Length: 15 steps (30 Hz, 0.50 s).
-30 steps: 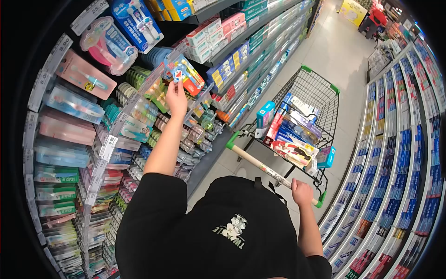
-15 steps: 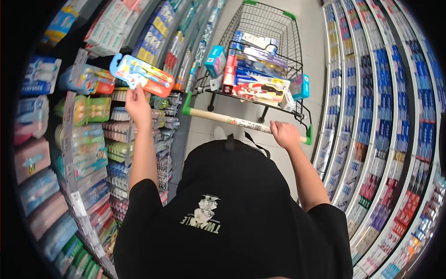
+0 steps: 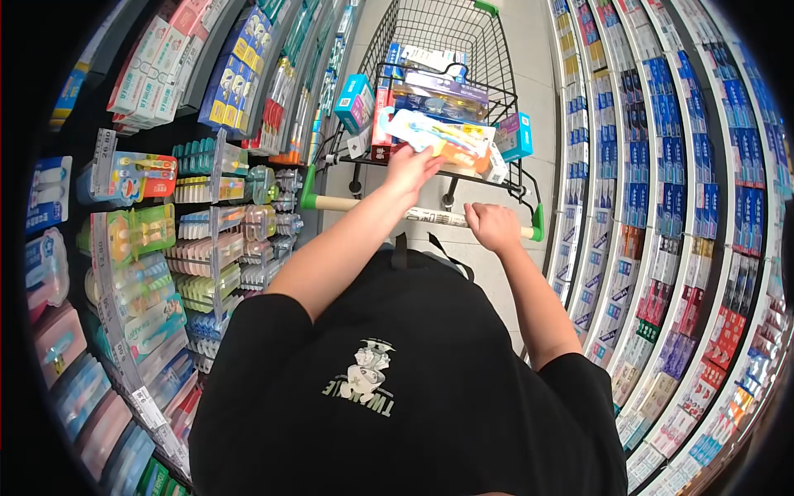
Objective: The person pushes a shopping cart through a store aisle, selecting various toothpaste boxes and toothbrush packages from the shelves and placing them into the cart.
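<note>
The left hand (image 3: 411, 172) pinches 1 toothbrush pack (image 3: 442, 136) by its near edge; the pack's long axis slants crosswise, hook end to the grip's left and longer part to its right, above the goods in the cart (image 3: 506, 58), though contact with them cannot be told. Of the 2 hands, this is the nearer to the pack, while the right hand (image 3: 498, 227), nearer the body and to the grip's right, is closed around the handle (image 3: 356, 204).

The pack (image 3: 453, 145) looks glossy plastic, the cart (image 3: 499, 58) metal.
</note>
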### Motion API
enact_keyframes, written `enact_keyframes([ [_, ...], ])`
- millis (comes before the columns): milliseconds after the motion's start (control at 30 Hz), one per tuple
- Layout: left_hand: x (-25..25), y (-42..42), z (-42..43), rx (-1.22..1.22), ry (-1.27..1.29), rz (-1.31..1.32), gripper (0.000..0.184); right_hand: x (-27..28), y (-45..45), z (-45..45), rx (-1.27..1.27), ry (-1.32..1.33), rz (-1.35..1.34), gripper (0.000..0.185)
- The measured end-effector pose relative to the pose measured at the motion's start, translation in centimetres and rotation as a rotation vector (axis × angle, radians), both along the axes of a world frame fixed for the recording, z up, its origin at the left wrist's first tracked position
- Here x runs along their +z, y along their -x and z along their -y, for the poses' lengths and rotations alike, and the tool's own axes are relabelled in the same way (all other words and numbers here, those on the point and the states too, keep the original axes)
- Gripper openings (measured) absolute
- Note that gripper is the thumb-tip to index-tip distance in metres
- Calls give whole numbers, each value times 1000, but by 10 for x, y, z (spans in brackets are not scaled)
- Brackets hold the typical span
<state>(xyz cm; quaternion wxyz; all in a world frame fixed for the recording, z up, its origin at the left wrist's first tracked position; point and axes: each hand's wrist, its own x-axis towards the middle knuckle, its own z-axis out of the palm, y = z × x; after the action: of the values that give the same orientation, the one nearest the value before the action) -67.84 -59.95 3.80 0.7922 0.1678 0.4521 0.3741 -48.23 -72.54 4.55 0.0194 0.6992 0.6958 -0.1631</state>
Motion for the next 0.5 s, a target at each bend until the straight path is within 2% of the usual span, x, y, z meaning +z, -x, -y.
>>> enact_keyframes([
  [167,-14,-30,-14,1,4,-51,23,1,2,3,-17,19,0,54],
  [233,-19,-20,-19,-8,-39,-49,22,2,3,4,-25,33,-8,54],
  [300,-19,1,-31,104,-115,-84,18,3,5,4,-25,47,-23,53],
  [333,1,20,-36,114,-163,-98,17,4,6,4,-28,57,-25,53],
  [400,-32,64,-68,113,-284,-195,21,5,9,5,-37,77,-27,52],
  [433,-3,78,-71,150,-290,-292,23,5,10,5,-38,80,-26,52],
  [500,5,115,-88,-16,-383,-507,28,3,13,7,-40,89,-24,52],
])
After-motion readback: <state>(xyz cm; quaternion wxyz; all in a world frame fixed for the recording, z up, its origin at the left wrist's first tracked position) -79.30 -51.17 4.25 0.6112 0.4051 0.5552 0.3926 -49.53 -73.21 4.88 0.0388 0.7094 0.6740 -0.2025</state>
